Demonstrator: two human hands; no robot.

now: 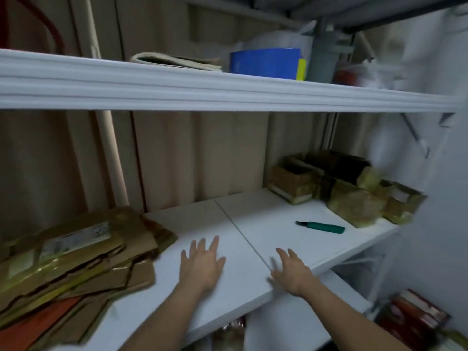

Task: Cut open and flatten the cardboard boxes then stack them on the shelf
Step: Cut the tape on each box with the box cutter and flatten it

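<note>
Both hands out over the white shelf (253, 224), palms down, fingers straight and spread, grasping nothing. Left hand (202, 264) near the middle of the shelf, just right of the flattened cardboard. Right hand (291, 272) at the front edge, beside the seam between the two shelf boards, a little blurred; grip released on both.

Stack of flattened boxes (76, 259) lying at the left end of the shelf, brown, with torn edges, tape and a white label on top, an orange sheet (38, 328) showing underneath at the front. Uncut boxes (342, 188) clustered at the right end against the back, small, taped, some open at the top. Green-handled knife (321, 227) flat on the shelf between hands and uncut boxes, blade toward the left, well apart from both hands.

On the upper shelf (228, 89): folded paper (174, 60), blue box (266, 63), grey pipe (324, 54) behind.
</note>
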